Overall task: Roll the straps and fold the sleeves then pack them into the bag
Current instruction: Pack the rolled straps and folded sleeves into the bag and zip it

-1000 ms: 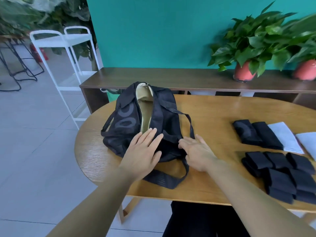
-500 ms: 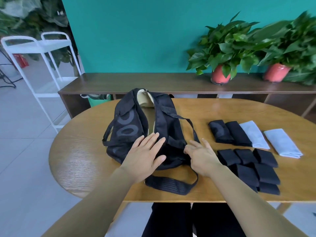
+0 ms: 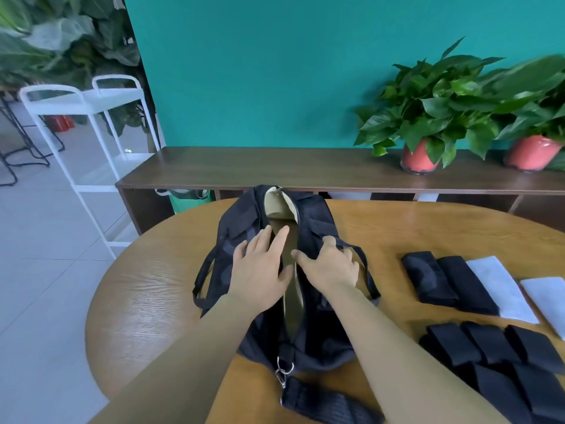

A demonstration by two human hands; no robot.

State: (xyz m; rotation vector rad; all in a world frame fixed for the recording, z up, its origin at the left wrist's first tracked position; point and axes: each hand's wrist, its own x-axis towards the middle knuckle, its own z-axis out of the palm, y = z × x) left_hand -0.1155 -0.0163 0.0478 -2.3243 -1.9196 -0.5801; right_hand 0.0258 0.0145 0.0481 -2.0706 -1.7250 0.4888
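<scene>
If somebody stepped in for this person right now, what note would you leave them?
Left hand: open, flat on the left lip of the black bag.
Right hand: fingers curled, gripping the right lip.
On the table, right of the bag: black folded pieces, white folded pieces, and black bundles nearer.
Done: rolling and folding, apparently.
Left: pack everything; nothing shows inside the bag.

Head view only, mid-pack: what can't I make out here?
Inside the bag: head view, only a narrow slit of lining shows; the left hand and right hand cover much of the opening, contents unknown.
Black folded pieces: head view, cut off by the right and bottom edges; count uncertain.
Shoulder strap: head view, runs off the bottom edge, partly behind the right forearm.
Rightmost white sleeve: head view, cut by the right edge.
</scene>
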